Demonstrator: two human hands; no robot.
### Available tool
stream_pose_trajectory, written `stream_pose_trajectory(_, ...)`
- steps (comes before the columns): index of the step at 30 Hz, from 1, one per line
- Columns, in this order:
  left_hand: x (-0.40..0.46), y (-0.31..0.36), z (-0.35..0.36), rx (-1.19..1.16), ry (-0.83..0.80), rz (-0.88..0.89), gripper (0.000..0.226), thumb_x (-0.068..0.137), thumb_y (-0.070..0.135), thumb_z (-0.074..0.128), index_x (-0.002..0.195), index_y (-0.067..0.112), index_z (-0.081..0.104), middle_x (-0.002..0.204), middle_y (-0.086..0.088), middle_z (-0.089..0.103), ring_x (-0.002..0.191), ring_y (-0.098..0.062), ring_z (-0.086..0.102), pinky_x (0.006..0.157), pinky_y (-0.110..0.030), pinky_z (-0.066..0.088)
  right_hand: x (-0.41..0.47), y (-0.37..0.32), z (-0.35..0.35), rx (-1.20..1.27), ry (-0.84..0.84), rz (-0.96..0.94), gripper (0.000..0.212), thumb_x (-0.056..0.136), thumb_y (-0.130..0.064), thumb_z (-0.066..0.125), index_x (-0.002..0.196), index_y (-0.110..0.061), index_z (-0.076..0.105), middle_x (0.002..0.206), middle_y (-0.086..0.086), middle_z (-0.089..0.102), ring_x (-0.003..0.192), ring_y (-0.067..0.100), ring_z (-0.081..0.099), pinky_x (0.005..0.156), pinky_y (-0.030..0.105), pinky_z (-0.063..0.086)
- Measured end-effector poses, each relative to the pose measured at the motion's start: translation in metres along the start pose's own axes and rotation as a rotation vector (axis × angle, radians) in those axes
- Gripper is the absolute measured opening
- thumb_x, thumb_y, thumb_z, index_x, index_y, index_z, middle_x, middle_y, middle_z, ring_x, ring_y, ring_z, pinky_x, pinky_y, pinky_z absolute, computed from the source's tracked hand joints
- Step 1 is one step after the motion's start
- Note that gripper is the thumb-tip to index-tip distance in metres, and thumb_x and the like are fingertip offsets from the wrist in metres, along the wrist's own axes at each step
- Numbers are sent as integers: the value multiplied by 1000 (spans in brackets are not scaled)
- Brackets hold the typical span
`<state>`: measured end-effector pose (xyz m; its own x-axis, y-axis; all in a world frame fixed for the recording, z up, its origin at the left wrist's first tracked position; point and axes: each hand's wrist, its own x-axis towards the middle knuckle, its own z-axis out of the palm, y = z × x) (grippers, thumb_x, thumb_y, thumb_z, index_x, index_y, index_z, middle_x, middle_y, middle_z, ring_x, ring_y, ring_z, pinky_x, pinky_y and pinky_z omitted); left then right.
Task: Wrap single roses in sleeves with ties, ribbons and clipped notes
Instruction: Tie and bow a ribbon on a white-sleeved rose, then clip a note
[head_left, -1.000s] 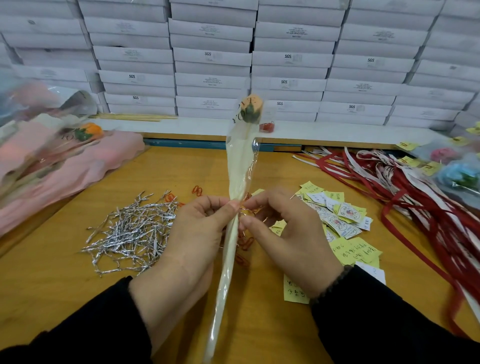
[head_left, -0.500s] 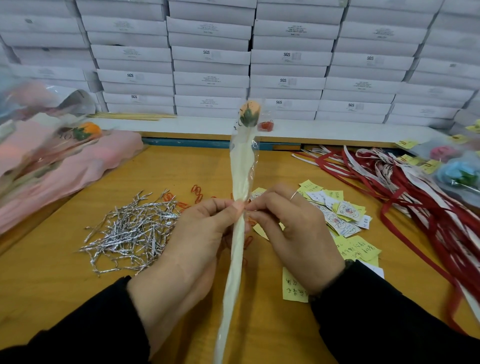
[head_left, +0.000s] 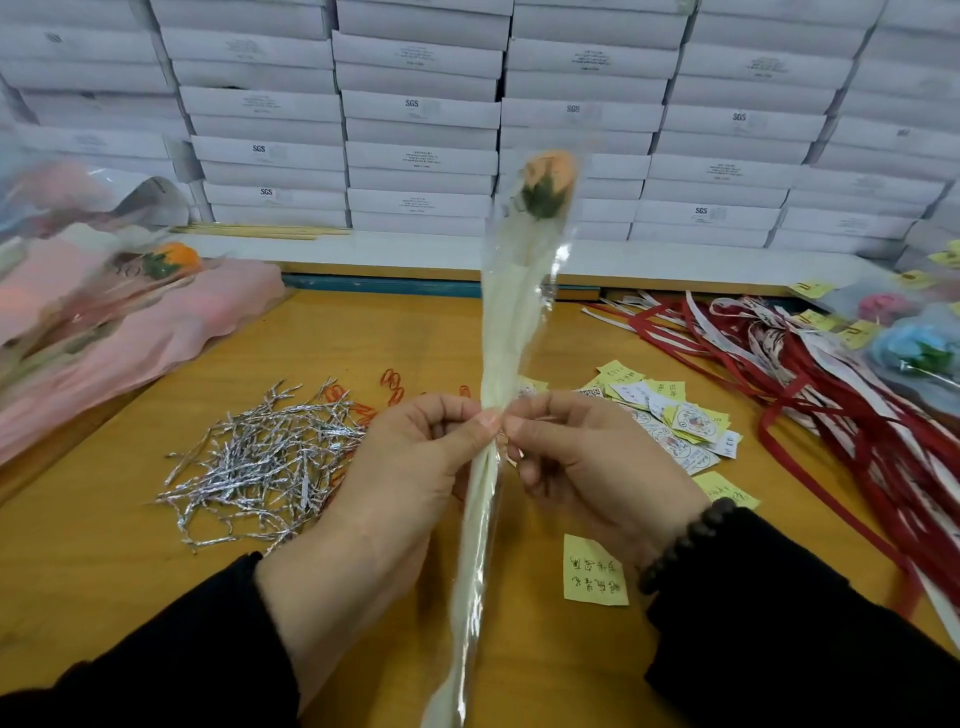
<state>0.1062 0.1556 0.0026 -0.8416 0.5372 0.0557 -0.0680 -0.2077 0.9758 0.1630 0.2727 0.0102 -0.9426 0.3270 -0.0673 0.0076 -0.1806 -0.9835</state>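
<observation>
A single peach-coloured rose in a clear plastic sleeve with a cream paper liner is held nearly upright above the middle of the yellow wooden tabletop, its bloom raised toward the stacked white cardboard boxes and its lower end running down out of view at the bottom edge. The sleeve is pinched at its narrowed waist from both sides: the thumb and curled fingers of the left hand are pressed against its left side, and the thumb and curled fingers of the right hand are closed on its right side, the two thumb tips almost touching across the wrap. Whether a tie is held between the fingertips cannot be told. A loose heap of silver metallic twist ties lies just left of the left hand, with a few small orange paper clips beyond it. Yellow sticky notes and printed paper tags are scattered to the right of the right hand, and a tangle of red and white ribbons is spread farther right.
</observation>
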Motion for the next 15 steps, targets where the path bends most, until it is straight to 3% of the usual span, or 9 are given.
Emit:
stream_pose_trajectory(4, 4, -1, -1, -51, 78, 5, 10, 83, 8, 61, 78, 0, 62, 53, -11, 60, 42, -19, 53, 45, -29, 46, -3, 5, 5, -358, 85, -338, 14, 86, -3, 60, 80, -15, 58, 67, 2, 60, 52, 8, 58, 50, 18, 48)
stream_pose_trajectory(7, 4, -1, -4, -50, 88, 1, 10, 84, 9, 61, 76, 4, 62, 52, -9, 60, 42, -16, 55, 41, -26, 48, -6, 7, 6, -648, 84, -480, 24, 82, -2, 64, 80, -25, 60, 75, -4, 59, 68, 9, 58, 63, 17, 49)
stream_pose_trajectory(15, 3, -2, 0, -52, 24, 20, 15, 83, 11, 59, 85, -4, 62, 59, -16, 62, 50, -23, 57, 56, -33, 46, -6, 7, 5, -692, 143, -500, 21, 85, -3, 62, 78, -23, 62, 78, -1, 62, 69, 13, 59, 65, 22, 52)
